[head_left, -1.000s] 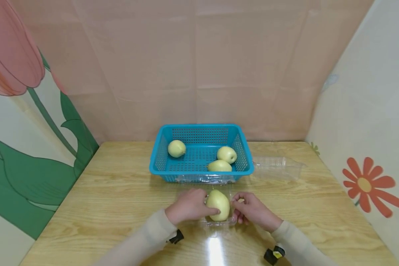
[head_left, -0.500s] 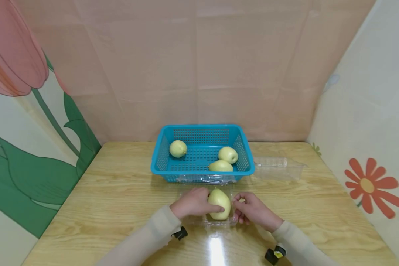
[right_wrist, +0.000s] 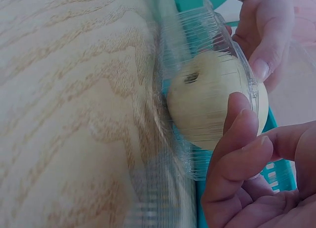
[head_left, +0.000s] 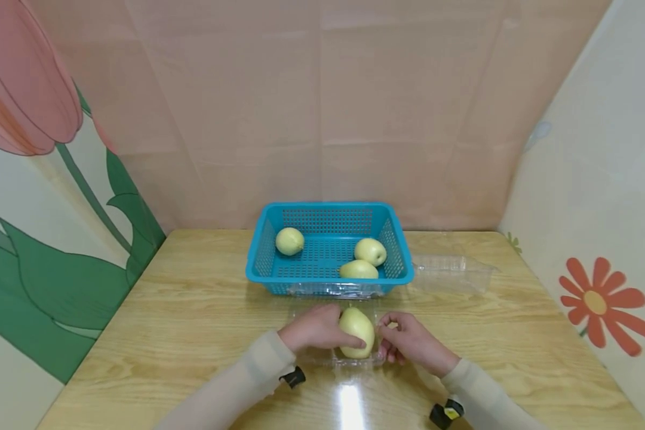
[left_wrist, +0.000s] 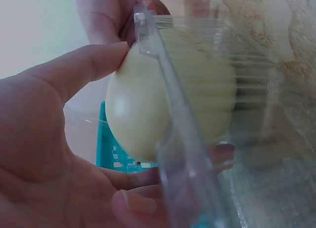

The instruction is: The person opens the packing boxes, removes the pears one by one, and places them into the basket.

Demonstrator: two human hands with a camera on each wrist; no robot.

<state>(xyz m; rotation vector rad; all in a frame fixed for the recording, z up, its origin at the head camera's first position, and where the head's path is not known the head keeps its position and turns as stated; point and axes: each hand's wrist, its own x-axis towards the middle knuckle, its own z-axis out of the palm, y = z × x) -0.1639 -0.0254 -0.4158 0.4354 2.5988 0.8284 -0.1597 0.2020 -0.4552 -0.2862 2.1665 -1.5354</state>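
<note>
A pale yellow-green pear (head_left: 358, 335) sits upright in a clear plastic clamshell box (right_wrist: 253, 85) on the table, with its stem toward the basket. My left hand (head_left: 318, 328) grips the pear from the left; the thumb lies across its near side and the other fingers are partly hidden behind it. On the right side, my right hand (head_left: 412, 345) pinches the box's edge with curled fingers, close beside the pear. In the right wrist view, the pear's dark blossom end shows through the ribbed plastic wall.
A blue perforated basket (head_left: 328, 280) stands just behind the box. It holds a pear (head_left: 289, 242) at left and two pears (head_left: 370, 252) at right. Another clear plastic container (head_left: 454, 275) lies right of the basket. Fabric-like backdrops rise behind the wooden table (head_left: 193, 310).
My left hand has shifted slightly right, its thumb further across the pear. The right hand stays at the box's edge. The head view has drifted a little.
</note>
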